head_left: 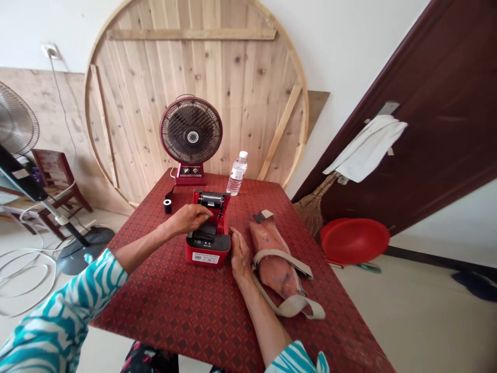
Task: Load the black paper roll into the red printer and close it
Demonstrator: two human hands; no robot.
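Observation:
A small red and black printer (207,256) stands on the red patterned table (171,305) with its lid raised. Over the printer's inside, my left hand (192,217) has its fingers pinched together near a black sheet or ribbon (205,231); what the fingertips hold is too small to make out. My right hand (239,255) rests upright against the printer's right side, fingers extended and holding nothing. A small black roll with a white core (167,206) stands left of the printer. To the right lies a pinkish-brown pouch (272,259) with beige straps.
Behind the printer are a dark red fan (192,135) and a water bottle (236,174). A standing fan (15,122) and chair (56,181) are at the left. A red basin (355,241) and broom (312,210) are on the right, beyond the table edge.

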